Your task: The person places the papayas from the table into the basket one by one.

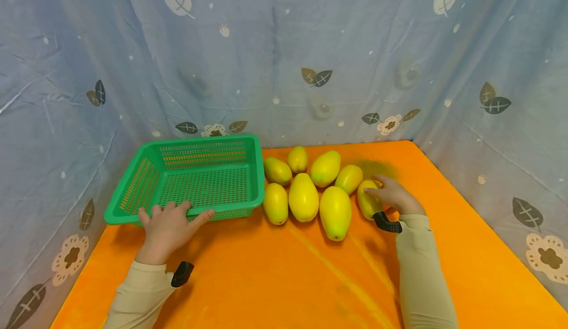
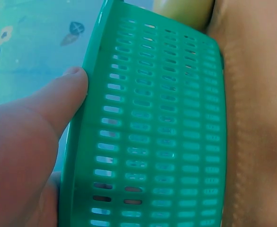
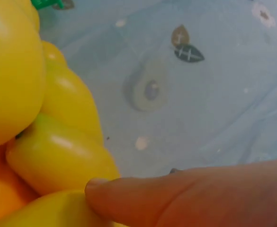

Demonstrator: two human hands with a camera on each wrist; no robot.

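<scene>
A green plastic basket point(image 1: 204, 209) with slotted walls stands on the left of the orange table, with nothing in it. My left hand point(image 1: 166, 230) grips its near rim, fingers over the edge and thumb point(image 2: 69, 94) along the outside in the left wrist view. On the right, my right hand point(image 1: 395, 196) holds the rightmost yellow mango point(image 1: 367, 201), thumb on the near side and fingers on the far side. In the right wrist view a digit point(image 3: 124, 194) lies on that mango point(image 3: 53, 210), whose underside is hidden.
Several more yellow mangoes point(image 1: 303, 198) lie grouped between the basket and my right hand, some touching. A larger one point(image 1: 335, 213) lies nearest the front. Patterned blue curtains point(image 1: 275, 62) close off the back and sides of the orange table point(image 1: 275, 279).
</scene>
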